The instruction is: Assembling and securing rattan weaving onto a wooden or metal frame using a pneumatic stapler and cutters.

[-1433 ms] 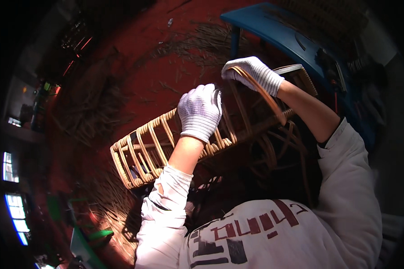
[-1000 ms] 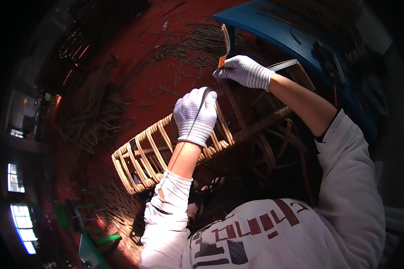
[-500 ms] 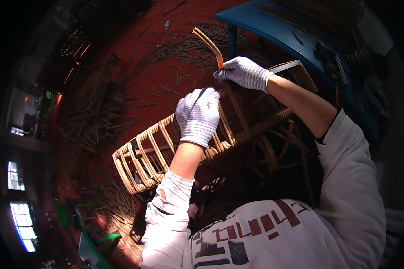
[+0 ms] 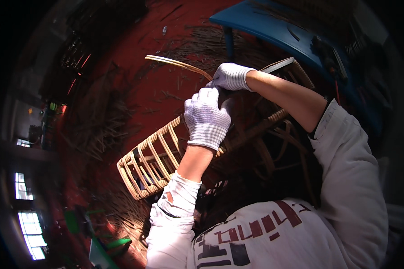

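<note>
A long rattan frame (image 4: 149,145) with wound rails and several cross strands lies slantwise in front of me. My left hand (image 4: 207,115), in a pale striped glove, is closed over its far rail near the middle; the fingertips are partly hidden. Just beyond and to the right, my right hand (image 4: 231,77), gloved alike, pinches a pair of rattan strips (image 4: 179,64) by the end at the frame. Their free ends reach out to the left above the floor. Both hands almost touch, and the point where the strips meet the frame is covered by my fingers.
A blue table (image 4: 256,22) with tools on it stands at the far right. Rattan offcuts (image 4: 206,40) litter the red floor (image 4: 150,103). Bundled sticks (image 4: 94,121) lie to the left, and a green object (image 4: 119,243) is at the lower left.
The rattan strips have swung from pointing up and away to pointing left. My right hand has moved left and closer to my left hand, which has shifted slightly right.
</note>
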Available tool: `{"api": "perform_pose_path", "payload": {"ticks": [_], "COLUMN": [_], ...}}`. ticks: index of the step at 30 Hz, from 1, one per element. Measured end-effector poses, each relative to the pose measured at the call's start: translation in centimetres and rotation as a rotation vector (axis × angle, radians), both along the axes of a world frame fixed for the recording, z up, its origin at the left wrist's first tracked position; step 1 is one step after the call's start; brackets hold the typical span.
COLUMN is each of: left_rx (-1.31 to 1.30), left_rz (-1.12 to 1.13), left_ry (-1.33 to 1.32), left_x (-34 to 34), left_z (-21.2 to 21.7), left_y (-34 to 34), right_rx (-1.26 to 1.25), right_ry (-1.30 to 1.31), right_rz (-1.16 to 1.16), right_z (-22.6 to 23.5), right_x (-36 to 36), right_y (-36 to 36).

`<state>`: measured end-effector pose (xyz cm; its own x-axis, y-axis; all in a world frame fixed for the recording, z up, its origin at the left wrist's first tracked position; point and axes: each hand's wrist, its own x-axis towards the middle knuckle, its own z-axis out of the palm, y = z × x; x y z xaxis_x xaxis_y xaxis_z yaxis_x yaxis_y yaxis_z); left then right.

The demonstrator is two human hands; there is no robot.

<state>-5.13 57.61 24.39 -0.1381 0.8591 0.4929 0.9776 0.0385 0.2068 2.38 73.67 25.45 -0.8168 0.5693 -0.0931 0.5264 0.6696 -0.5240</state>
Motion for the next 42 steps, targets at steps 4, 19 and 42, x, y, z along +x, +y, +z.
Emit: {"api": "perform_pose_path", "payload": {"ticks": [4,19,42], "left_rx": [-0.05,-0.463,-0.434], "left_rz": [0.025,-0.035,-0.02], "left_ry": [-0.239,-0.387,-0.364], "left_x": [-1.0,-1.7,-2.9], "left_z": [-0.5,0.9,0.5], "left_y": [1.0,3.0,2.1], "right_rx": [0.003,-0.203,0.706], "right_ry": [-0.072,0.034,0.544], "right_rz": [-0.119,0.052,0.587], "right_z": [0.5,-3.2,-1.4], "right_x": [0.0,7.9,8.5], "right_y": [-0.4,-3.3,-5.5]}}
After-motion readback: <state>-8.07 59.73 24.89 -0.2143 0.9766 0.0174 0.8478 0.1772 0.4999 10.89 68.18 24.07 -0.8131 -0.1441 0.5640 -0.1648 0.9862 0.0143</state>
